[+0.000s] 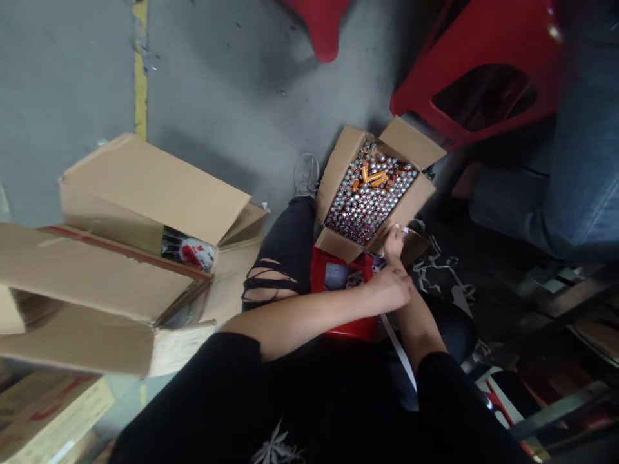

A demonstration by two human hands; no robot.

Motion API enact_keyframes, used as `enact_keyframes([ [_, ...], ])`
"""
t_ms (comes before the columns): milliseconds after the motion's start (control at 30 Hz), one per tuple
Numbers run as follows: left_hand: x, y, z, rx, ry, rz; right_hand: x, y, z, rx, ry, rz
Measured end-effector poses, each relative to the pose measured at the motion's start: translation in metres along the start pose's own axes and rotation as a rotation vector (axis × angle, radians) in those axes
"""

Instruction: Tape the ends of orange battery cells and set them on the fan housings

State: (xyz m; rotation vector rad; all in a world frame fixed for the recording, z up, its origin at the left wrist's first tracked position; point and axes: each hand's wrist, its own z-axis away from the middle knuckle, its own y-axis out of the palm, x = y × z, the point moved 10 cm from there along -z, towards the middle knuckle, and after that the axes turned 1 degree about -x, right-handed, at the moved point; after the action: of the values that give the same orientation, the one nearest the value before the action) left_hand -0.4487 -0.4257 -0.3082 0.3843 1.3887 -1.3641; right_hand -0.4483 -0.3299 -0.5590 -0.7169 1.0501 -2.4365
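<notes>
My right hand (pixel 394 242) is closed at the near right edge of an open cardboard box (pixel 333 169). A small white bit shows beside its fingers, too blurred to name. Packed upright in the box are many batteries (pixel 358 207), with several orange ones (pixel 376 177) lying loose on top. My left hand (pixel 391 289) crosses over my right wrist and forearm with its fingers curled; what they hold, if anything, is hidden. From just below it a white strip (pixel 399 353) hangs down toward my lap. Under the box's near side is a red stool or bin (pixel 318 270) with items inside.
On the left stands a larger open carton (pixel 155 187) with plastic-wrapped goods (pixel 196 252) inside. Red plastic stools (pixel 483 71) are at the upper right, beside another person's jeans-clad leg (pixel 522 200). Tangled white strips (pixel 442 270) lie right of the box, near metal rails (pixel 561 303).
</notes>
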Motion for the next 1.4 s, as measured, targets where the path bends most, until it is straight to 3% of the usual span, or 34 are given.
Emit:
enact_keyframes([
  [67, -0.027, -0.044, 0.025, -0.061, 0.11, 0.049, -0.002, 0.03, -0.012, 0.019, 0.081, -0.015],
  [133, -0.044, -0.099, 0.057, -0.168, 0.241, 0.259, -0.006, 0.055, -0.022, -0.002, 0.146, -0.039],
  [167, -0.041, -0.121, 0.069, -0.175, 0.266, 0.41, -0.01, 0.066, -0.026, -0.023, 0.174, -0.053],
  [233, -0.011, -0.144, 0.076, -0.067, 0.251, 0.686, -0.018, 0.081, -0.031, -0.065, 0.223, -0.079],
  [300, 0.049, -0.14, 0.058, 0.089, 0.178, 0.776, -0.028, 0.089, -0.033, -0.098, 0.259, -0.097],
  [367, 0.14, -0.113, 0.018, 0.189, -0.007, 0.614, -0.037, 0.091, -0.034, -0.113, 0.276, -0.107],
  [467, 0.291, -0.075, -0.055, 0.078, -0.363, 0.13, -0.047, 0.087, -0.034, -0.121, 0.278, -0.112],
  [533, 0.35, -0.056, -0.097, -0.049, -0.456, -0.08, -0.055, 0.084, -0.036, -0.127, 0.276, -0.11],
  [600, 0.377, -0.036, -0.125, -0.128, -0.481, -0.171, -0.063, 0.083, -0.038, -0.138, 0.266, -0.106],
  [733, 0.385, -0.01, -0.141, -0.162, -0.466, -0.188, -0.068, 0.085, -0.038, -0.151, 0.203, -0.109],
  [867, 0.375, -0.011, -0.134, -0.155, -0.426, -0.211, -0.046, 0.076, -0.025, -0.192, 0.081, -0.121],
  [1000, 0.373, -0.02, -0.123, -0.242, -0.396, -0.158, 0.003, 0.045, -0.023, -0.267, -0.1, -0.063],
  [1133, 0.377, -0.024, -0.115, -0.309, -0.388, -0.063, 0.095, 0.04, -0.061, -0.166, -0.514, 0.146],
  [1267, 0.378, -0.027, -0.113, -0.33, -0.378, 0.062, 0.138, 0.037, -0.106, -0.265, -0.509, 0.424],
  [1400, 0.398, -0.032, -0.115, -0.443, -0.436, 0.298, 0.15, 0.049, -0.109, -0.276, -0.495, 0.498],
])
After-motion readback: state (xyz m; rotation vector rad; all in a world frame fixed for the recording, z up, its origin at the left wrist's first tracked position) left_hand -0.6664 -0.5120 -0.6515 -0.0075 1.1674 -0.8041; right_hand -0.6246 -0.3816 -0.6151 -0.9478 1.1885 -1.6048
